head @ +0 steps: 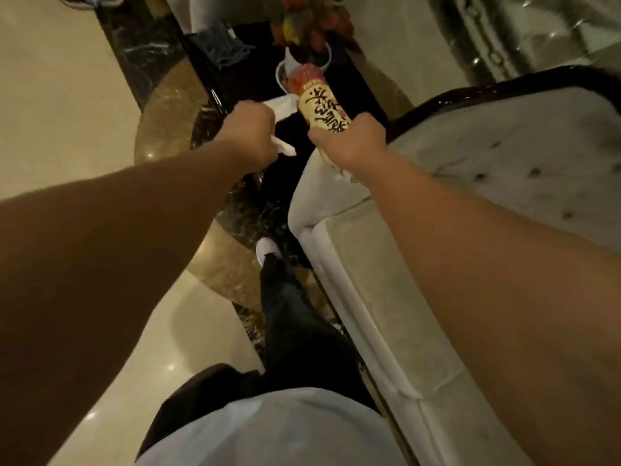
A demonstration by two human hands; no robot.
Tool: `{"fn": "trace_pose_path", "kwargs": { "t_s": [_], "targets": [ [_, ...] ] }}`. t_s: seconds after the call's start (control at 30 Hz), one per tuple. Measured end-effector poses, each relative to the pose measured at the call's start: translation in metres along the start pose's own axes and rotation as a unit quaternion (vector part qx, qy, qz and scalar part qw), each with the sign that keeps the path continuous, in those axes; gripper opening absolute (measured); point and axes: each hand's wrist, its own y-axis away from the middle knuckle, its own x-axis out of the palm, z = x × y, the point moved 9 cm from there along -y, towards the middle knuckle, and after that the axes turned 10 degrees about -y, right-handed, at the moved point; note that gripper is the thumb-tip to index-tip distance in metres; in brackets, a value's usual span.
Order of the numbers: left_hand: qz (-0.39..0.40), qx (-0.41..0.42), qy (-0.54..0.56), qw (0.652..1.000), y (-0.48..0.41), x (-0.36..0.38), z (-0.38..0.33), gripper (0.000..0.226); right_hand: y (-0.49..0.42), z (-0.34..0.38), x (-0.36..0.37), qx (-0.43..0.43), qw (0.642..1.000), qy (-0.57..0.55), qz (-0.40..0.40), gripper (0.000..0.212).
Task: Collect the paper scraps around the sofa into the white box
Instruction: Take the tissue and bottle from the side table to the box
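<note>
Left hand (250, 132) fisted round one paper scrap (283, 107); right hand (353, 144) grips one printed box (322, 105).

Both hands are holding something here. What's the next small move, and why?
Probably feed the white paper scrap gripped by the left hand into the printed box the right hand holds; the scrap's edge already lies beside the box.

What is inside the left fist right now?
White paper: one piece sticks out beyond the knuckles of the left hand, and another tip shows below it. The closed hand covers the rest, so how many scraps it holds cannot be told.
</note>
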Motion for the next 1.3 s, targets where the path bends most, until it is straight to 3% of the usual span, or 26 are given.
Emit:
{"fn": "trace_pose_path", "kwargs": {
  "t_s": [0.17, 0.33, 0.43, 0.63, 0.77, 0.9, 0.97, 1.13, 1.3],
  "targets": [
    [0.001, 0.048, -0.046, 0.998, 0.085, -0.043, -0.078, 0.015, 0.111, -0.018, -0.074, -0.014, 0.998, -0.033, -0.050, 0.080],
    [0.003, 0.108, -0.071, 0.992, 0.158, -0.061, -0.175, 0.017, 0.204, -0.063, -0.155, -0.016, 0.993, -0.043, -0.106, 0.062],
    [0.008, 0.165, -0.093, 0.982, 0.202, -0.059, -0.249, 0.017, 0.256, -0.104, -0.218, -0.006, 0.988, -0.013, -0.152, 0.075],
    [0.013, 0.299, -0.125, 0.946, 0.314, -0.030, -0.423, 0.021, 0.403, -0.230, -0.341, 0.032, 0.966, -0.007, -0.258, 0.075],
    [0.066, 0.449, -0.141, 0.880, 0.466, 0.025, -0.588, 0.033, 0.561, -0.361, -0.433, 0.104, 0.933, 0.007, -0.345, 0.076],
    [0.093, 0.569, -0.103, 0.810, 0.665, 0.083, -0.742, 0.033, 0.753, -0.500, -0.512, 0.202, 0.871, 0.039, -0.445, 0.078],
    [0.094, 0.658, -0.111, 0.738, 0.790, 0.114, -0.800, 0.023, 0.862, -0.564, -0.535, 0.259, 0.835, 0.039, -0.483, 0.085],
    [0.122, 0.819, -0.154, 0.539, 1.074, 0.179, -0.868, 0.017, 1.114, -0.678, -0.540, 0.409, 0.726, 0.034, -0.552, 0.087],
    [0.187, 0.852, -0.149, 0.465, 1.243, 0.232, -0.891, 0.012, 1.283, -0.742, -0.511, 0.481, 0.647, 0.014, -0.592, 0.084]
  ]
}}
